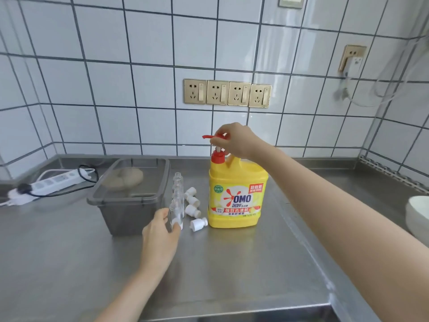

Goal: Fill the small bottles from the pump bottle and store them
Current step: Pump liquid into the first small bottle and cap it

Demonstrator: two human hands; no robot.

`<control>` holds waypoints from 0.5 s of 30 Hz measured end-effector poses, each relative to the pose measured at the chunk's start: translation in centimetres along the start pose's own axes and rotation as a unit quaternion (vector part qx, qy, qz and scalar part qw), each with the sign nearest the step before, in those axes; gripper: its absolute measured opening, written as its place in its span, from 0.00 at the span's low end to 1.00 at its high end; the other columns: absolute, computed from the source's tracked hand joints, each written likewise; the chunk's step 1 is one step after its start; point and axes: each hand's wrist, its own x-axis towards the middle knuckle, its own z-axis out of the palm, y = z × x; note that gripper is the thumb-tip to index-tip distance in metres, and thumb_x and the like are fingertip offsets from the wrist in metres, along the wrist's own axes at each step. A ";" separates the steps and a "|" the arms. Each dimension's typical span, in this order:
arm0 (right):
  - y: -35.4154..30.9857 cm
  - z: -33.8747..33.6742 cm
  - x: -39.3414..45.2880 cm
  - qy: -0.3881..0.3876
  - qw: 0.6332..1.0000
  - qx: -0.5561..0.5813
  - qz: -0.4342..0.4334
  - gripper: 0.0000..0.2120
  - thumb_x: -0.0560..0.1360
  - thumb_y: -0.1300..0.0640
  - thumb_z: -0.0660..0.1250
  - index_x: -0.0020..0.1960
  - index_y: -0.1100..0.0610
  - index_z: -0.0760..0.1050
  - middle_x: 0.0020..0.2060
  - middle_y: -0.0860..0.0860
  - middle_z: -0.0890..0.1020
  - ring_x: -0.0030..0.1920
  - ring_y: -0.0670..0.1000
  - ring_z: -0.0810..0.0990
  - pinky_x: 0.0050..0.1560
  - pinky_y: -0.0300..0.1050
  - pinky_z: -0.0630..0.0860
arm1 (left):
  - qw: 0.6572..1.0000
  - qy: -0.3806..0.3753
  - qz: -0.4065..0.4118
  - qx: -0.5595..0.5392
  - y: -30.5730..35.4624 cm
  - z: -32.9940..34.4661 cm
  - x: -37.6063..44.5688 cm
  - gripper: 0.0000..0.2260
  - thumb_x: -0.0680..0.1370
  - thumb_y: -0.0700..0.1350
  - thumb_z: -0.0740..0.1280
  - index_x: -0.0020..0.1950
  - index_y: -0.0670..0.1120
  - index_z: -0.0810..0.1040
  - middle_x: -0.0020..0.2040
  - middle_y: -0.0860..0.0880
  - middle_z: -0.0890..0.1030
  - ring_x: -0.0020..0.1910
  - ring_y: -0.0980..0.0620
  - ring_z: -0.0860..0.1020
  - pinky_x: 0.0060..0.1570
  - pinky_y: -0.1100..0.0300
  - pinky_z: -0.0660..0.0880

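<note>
A yellow OMO pump bottle (pixel 236 196) stands on the steel counter. My right hand (pixel 234 139) pinches its red pump head (pixel 210 136), which is raised, spout pointing left. Left of it a row of three small clear bottles stands uncapped; my left hand (pixel 160 235) grips the nearest small bottle (pixel 176 211) at its base, still on the counter. Two more small bottles (pixel 178 185) stand behind it. Several white caps (pixel 192 203) lie between the small bottles and the pump bottle.
A grey translucent storage box (pixel 109 198) sits left of the small bottles. A white power strip (pixel 55 181) with black cable lies at the far left. White bowls (pixel 417 214) are at the right edge. The counter's front edge (pixel 232 309) runs close below.
</note>
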 end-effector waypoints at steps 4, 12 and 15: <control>0.1 0.0 -0.1 0.013 1.000 -0.008 -0.016 0.14 0.77 0.49 0.65 0.56 0.57 0.78 0.44 0.52 0.80 0.43 0.52 0.78 0.33 0.37 0.71 | 0.999 -0.007 -0.034 0.019 -1.0 1.7 1.5 0.27 0.77 0.42 0.69 0.74 0.39 0.65 0.66 0.39 0.77 0.66 0.40 0.74 0.60 0.52 0.71; 0.2 0.1 0.0 0.008 1.000 -0.004 -0.016 0.14 0.78 0.49 0.64 0.57 0.56 0.77 0.43 0.51 0.79 0.40 0.50 0.78 0.32 0.35 0.72 | 0.999 0.006 -0.032 0.007 -1.2 3.4 2.0 0.10 0.78 0.42 0.68 0.55 0.42 0.69 0.59 0.41 0.80 0.57 0.38 0.77 0.48 0.54 0.71; 0.3 -0.1 0.2 -0.008 1.000 -0.004 -0.023 0.12 0.78 0.50 0.63 0.58 0.55 0.77 0.44 0.52 0.80 0.41 0.51 0.80 0.33 0.35 0.73 | 1.000 0.023 0.005 -0.006 -0.2 2.7 0.7 0.10 0.78 0.45 0.67 0.56 0.46 0.69 0.57 0.44 0.80 0.55 0.40 0.78 0.48 0.54 0.72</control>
